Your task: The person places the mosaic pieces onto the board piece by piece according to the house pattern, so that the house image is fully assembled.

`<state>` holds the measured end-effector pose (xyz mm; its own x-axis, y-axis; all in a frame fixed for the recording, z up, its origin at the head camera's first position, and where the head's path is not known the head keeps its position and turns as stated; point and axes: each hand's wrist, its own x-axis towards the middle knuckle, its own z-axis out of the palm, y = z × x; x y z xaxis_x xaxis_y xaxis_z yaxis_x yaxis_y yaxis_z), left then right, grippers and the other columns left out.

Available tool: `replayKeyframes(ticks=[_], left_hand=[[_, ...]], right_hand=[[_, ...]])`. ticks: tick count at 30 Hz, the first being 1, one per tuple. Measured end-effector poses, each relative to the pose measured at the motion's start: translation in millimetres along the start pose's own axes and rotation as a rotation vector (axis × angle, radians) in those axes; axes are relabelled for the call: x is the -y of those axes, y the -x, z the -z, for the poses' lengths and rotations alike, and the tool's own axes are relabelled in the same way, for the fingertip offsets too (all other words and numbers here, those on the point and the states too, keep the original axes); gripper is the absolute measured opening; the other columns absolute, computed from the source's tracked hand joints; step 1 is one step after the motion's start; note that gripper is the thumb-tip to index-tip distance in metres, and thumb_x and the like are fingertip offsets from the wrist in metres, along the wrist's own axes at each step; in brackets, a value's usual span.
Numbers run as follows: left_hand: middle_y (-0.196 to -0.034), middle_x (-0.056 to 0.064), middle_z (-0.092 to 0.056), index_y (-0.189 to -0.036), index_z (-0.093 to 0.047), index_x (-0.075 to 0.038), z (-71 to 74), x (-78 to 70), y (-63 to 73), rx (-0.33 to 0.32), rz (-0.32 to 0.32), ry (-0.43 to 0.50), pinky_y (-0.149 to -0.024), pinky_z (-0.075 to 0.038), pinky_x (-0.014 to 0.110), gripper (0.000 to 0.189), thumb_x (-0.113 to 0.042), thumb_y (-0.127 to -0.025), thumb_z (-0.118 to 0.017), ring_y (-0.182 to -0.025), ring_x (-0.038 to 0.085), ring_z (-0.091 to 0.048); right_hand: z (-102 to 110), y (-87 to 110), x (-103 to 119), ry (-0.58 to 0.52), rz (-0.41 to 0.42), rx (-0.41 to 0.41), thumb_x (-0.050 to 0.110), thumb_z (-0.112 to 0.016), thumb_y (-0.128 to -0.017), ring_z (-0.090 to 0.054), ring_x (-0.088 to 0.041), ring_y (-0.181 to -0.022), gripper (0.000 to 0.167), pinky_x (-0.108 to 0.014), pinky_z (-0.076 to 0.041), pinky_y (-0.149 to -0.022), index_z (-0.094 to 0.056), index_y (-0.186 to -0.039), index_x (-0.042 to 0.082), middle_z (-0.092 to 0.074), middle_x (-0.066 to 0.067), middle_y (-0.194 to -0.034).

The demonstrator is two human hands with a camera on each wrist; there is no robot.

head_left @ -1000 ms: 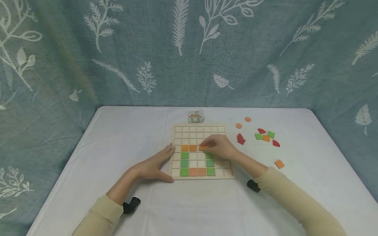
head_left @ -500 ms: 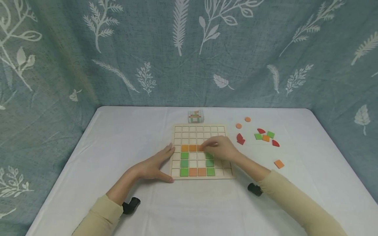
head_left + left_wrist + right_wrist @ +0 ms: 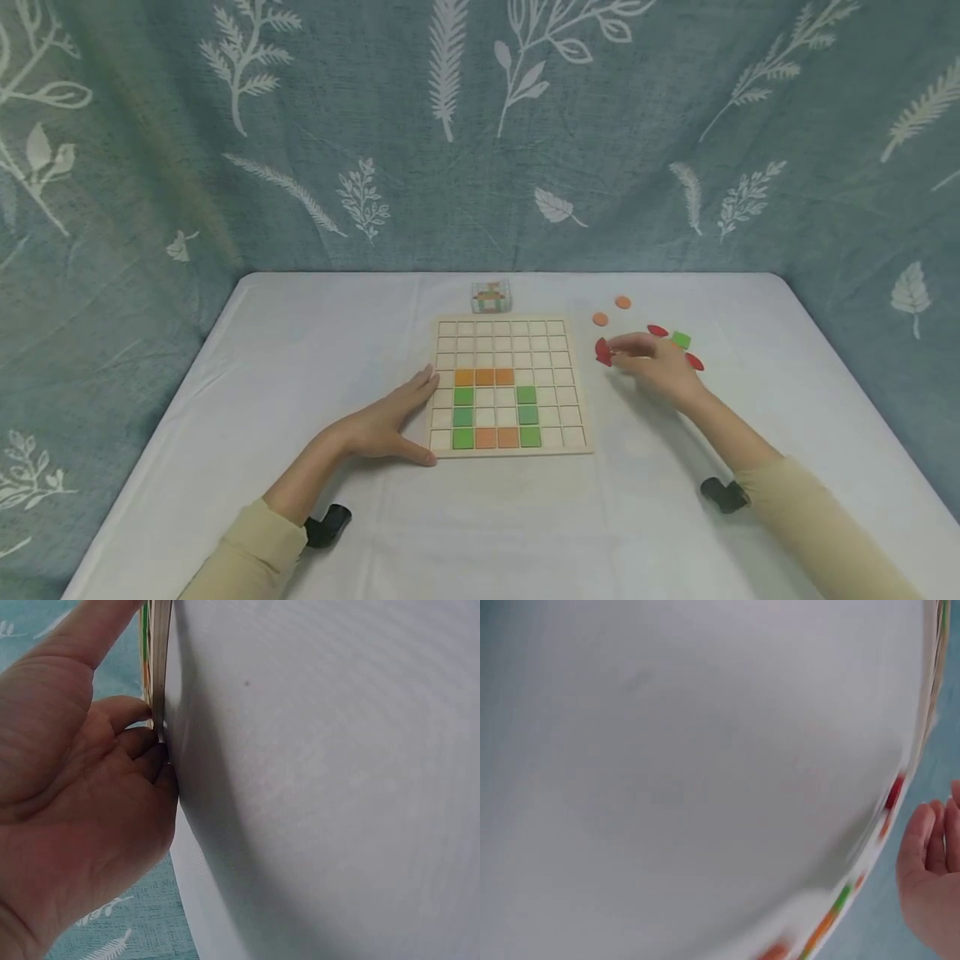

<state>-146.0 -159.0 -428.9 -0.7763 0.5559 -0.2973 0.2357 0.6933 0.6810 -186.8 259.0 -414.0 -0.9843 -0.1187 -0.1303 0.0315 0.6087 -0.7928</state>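
In the head view a wooden grid board (image 3: 540,352) lies flat on the table. Three orange squares (image 3: 484,377) fill part of one row, green squares (image 3: 462,417) stand in two columns below, and two paler orange squares (image 3: 497,437) sit between them near the front. My left hand (image 3: 386,421) rests along the board's left edge, thumb at the near corner, fingers higher up. My right hand (image 3: 654,367) hovers right of the board, holding nothing, fingertips close to two red pieces (image 3: 603,352). In the right wrist view this hand (image 3: 934,862) shows fingers bent loosely.
Two orange discs (image 3: 612,311) lie behind the red pieces. A green square (image 3: 681,340) and red rounded pieces (image 3: 694,362) show around my right hand, which hides others. A small clear box (image 3: 491,297) with a coloured pattern stands behind the board.
The third orange square now lies in its row, released by my right hand, which has moved right to the loose pieces. My left hand stays at the board's edge.
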Motion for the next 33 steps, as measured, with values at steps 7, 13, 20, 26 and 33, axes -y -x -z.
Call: replayKeyframes(ticks=[7, 13, 20, 26, 33], left_hand=[[-0.163, 0.011, 0.002, -0.156, -0.012, -0.006, -0.9, -0.9, 2.1, -0.007, 0.003, 0.006, -0.118, -0.013, 0.051, 0.117, -0.042, -0.071, -0.085, -0.149, 0.031, -0.001], [-0.163, 0.012, 0.002, -0.156, -0.013, -0.006, -2.0, -1.4, 3.7, -0.010, 0.002, 0.010, -0.117, -0.013, 0.052, 0.117, -0.041, -0.072, -0.085, -0.148, 0.032, -0.002], [-0.163, 0.011, 0.002, -0.156, -0.013, -0.006, -2.8, -0.8, 3.2, -0.012, -0.006, 0.011, -0.118, -0.013, 0.051, 0.116, -0.040, -0.072, -0.085, -0.149, 0.031, -0.002], [-0.163, 0.012, 0.002, -0.156, -0.013, -0.005, -2.4, -2.8, 3.2, -0.017, 0.004, -0.001, -0.118, -0.012, 0.050, 0.116, -0.040, -0.072, -0.085, -0.149, 0.031, -0.001], [-0.163, 0.013, 0.001, -0.156, -0.013, -0.004, -3.0, -2.5, 4.0, -0.019, 0.000, -0.008, -0.118, -0.012, 0.051, 0.116, -0.041, -0.072, -0.085, -0.148, 0.033, -0.002]], right_hand=[[40.1, 1.2, -30.0, 0.232, -0.014, -0.124, 0.015, -0.062, -0.095, -0.055, -0.041, -0.115, 0.033, -0.050, -0.051, -0.088, -0.062, -0.124, -0.001, -0.061, -0.025, -0.123], [47.6, 0.2, -39.0, 0.292, -0.014, -0.116, 0.009, -0.062, -0.093, -0.054, -0.044, -0.113, 0.033, -0.052, -0.051, -0.088, -0.061, -0.124, -0.004, -0.059, -0.028, -0.124], [45.4, -3.0, -40.1, 0.320, -0.040, -0.099, 0.010, -0.063, -0.093, -0.052, -0.043, -0.114, 0.035, -0.054, -0.046, -0.093, -0.059, -0.125, -0.005, -0.057, -0.028, -0.125], [44.9, -1.6, -40.1, 0.324, -0.017, -0.117, 0.012, -0.066, -0.092, -0.055, -0.043, -0.111, 0.035, -0.054, -0.048, -0.093, -0.061, -0.122, -0.006, -0.060, -0.028, -0.121], [31.3, 0.4, -30.2, 0.199, 0.012, -0.139, 0.027, -0.072, -0.089, -0.062, -0.035, -0.107, 0.040, -0.043, -0.053, -0.086, -0.066, -0.119, 0.001, -0.064, -0.020, -0.121]])
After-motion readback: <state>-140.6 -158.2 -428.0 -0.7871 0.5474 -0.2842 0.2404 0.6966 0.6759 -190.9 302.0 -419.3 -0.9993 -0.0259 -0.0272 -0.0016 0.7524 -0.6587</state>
